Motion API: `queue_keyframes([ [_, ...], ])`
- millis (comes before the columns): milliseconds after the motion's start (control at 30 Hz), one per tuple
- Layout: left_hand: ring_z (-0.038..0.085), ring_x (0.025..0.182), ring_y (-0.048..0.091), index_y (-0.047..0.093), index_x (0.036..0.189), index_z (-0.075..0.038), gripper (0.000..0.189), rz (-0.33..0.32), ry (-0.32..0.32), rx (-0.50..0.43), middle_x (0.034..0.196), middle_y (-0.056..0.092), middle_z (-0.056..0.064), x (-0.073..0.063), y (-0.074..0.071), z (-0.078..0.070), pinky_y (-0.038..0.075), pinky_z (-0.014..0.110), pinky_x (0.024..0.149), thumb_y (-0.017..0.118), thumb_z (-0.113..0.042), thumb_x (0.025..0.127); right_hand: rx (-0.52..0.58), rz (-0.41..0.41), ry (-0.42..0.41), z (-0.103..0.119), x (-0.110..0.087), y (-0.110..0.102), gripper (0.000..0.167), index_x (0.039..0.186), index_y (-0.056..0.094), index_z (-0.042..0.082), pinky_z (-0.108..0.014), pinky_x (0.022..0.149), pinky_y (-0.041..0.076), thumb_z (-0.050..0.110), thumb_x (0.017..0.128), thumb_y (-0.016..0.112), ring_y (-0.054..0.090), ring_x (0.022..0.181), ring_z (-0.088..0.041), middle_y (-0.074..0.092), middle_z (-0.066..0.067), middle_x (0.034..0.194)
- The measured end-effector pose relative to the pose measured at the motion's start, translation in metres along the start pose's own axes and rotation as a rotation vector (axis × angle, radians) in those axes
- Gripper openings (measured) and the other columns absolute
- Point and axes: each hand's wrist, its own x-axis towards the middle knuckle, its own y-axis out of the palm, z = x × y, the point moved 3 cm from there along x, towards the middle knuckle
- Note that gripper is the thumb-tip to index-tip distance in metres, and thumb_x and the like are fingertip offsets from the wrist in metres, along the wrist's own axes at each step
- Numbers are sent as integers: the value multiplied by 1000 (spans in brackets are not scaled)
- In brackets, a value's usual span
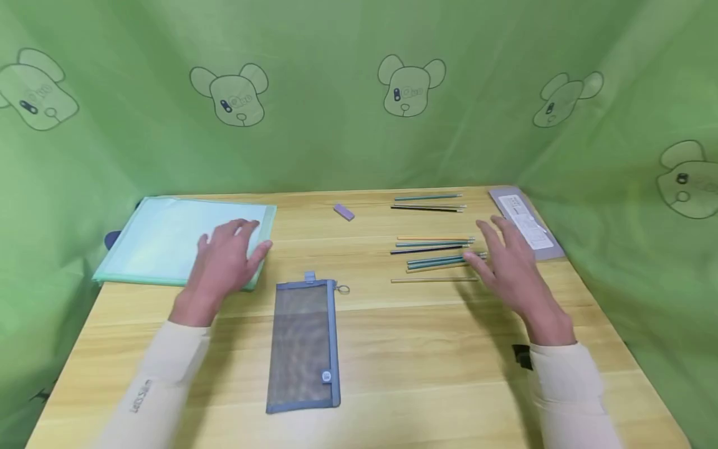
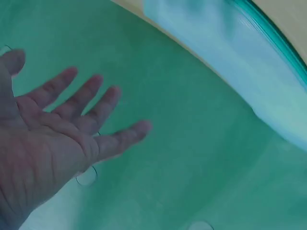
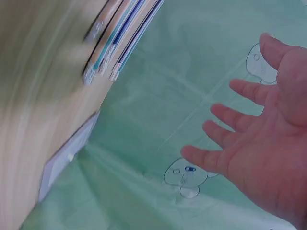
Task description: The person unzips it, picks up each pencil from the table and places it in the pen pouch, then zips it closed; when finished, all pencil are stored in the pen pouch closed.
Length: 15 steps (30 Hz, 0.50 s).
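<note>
My left hand (image 1: 227, 262) hovers over the right part of a pale blue zip folder (image 1: 162, 237) with green edging, fingers spread and nothing held. In the left wrist view its palm and loose fingers (image 2: 103, 103) show against the green curtain. My right hand (image 1: 513, 268) is spread above the table beside the ends of several pencils (image 1: 434, 262), also holding nothing. In front of me, between the two arms, a blue-edged mesh pencil pouch (image 1: 300, 349) lies flat, its zipper along the right side.
A purple eraser (image 1: 344, 212) lies towards the back. More pencils (image 1: 429, 207) are behind the nearer bunch. At the far right is a grey packet (image 1: 530, 224) with a white label. Green curtain (image 1: 336, 149) printed with bear heads surrounds the wooden table (image 1: 449, 368).
</note>
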Motion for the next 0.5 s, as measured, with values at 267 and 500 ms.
queue_keyframes([
  [267,51,151,45,45,162,-7,66,294,82,37,167,44,25,14,50,-40,39,77,119,62,-41,108,14,80,-50,25,-6,26,61,158,46,2,-77,123,30,32,109,64,36,152,-56,40,-31,165],
  [500,50,159,32,37,167,-14,86,431,105,43,174,33,21,14,84,-66,32,78,123,78,-45,98,34,163,-72,44,-3,46,58,157,49,3,-71,125,34,36,111,61,40,152,-51,46,-27,162],
])
